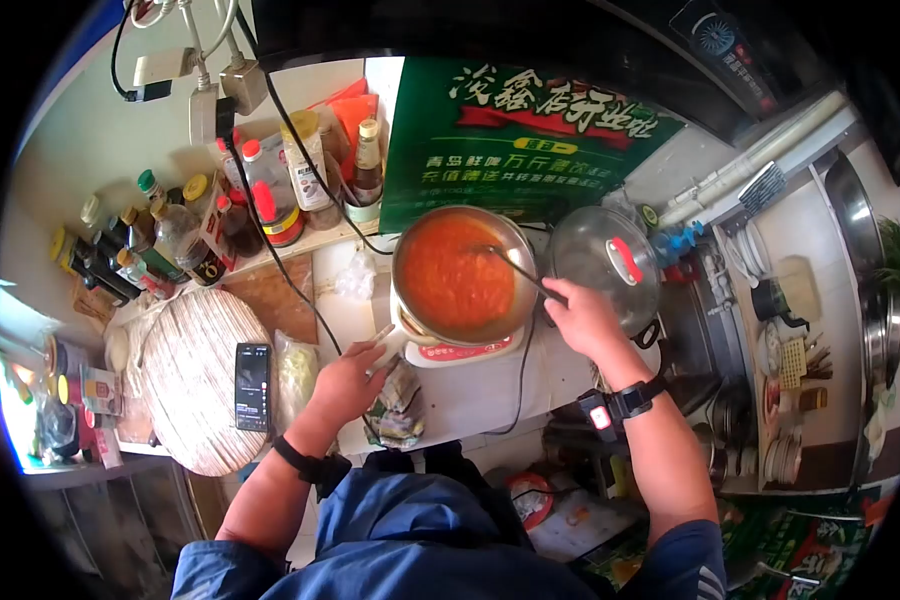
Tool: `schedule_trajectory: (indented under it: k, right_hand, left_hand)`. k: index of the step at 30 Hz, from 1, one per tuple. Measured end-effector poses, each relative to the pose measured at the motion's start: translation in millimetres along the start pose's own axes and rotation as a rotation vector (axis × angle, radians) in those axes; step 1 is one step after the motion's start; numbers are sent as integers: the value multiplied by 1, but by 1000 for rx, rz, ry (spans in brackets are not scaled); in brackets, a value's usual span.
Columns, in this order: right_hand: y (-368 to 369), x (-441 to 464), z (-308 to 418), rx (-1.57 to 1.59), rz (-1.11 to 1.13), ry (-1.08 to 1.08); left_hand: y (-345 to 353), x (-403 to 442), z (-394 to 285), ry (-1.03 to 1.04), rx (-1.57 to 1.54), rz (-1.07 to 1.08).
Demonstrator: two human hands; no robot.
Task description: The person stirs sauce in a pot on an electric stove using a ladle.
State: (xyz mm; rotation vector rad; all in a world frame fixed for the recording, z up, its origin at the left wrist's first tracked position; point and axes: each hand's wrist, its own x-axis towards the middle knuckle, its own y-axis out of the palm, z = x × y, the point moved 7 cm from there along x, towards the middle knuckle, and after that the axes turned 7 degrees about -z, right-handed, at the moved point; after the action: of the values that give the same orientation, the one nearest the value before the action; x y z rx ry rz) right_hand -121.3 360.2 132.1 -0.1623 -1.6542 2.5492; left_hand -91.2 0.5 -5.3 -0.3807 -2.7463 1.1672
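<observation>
A light-handled frying pan (523, 236) full of chunky red-orange sauce (452, 275) sits on a white and red portable cooker (460, 352). My left hand (350, 383) is closed around the pan's cream handle (398, 338) at the near left. In my right hand (580, 318) is a long dark-handled stirring utensil (522, 270). Its head dips into the sauce, so whether it is a spoon or a spatula cannot be told. Beside the pan on the right lies a glass lid (588, 265) with a red knob. A crumpled patterned cloth (398, 405) lies close to my left hand.
Several sauce bottles (178, 235) line the back left. A phone (253, 386) lies on a round wooden board (195, 400), beside a plastic bag with pale contents (296, 382). Black cables (288, 270) cross the counter. Dish shelves (770, 360) stand at the right.
</observation>
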Motion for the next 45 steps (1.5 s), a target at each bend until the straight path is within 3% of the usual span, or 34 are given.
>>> schedule_trajectory:
  k: [5, 10, 15, 23, 26, 32, 38, 45]
  right_hand:
    - [-16, -22, 7, 0, 37, -162]
    - [-65, -55, 11, -69, 103, -151]
    - [-50, -67, 3, -89, 92, -253]
    - [-14, -28, 6, 25, -55, -187]
    - [-13, -14, 5, 22, -28, -102]
    - [6, -13, -11, -25, -14, -170]
    - [-45, -42, -3, -94, 42, -139]
    - [-8, -40, -9, -39, 42, -159]
  left_hand:
    - [1, -1, 1, -15, -23, 1]
    - [-2, -1, -1, -30, -31, 15]
    - [0, 0, 0, -10, -28, -1]
    - [-1, -1, 0, -29, -9, 3]
    - [1, -1, -1, -16, -11, -5]
    - [1, -1, -1, -5, -2, -5]
    - [1, -1, 0, -16, -2, 11]
    - [-4, 0, -6, -46, -23, 28]
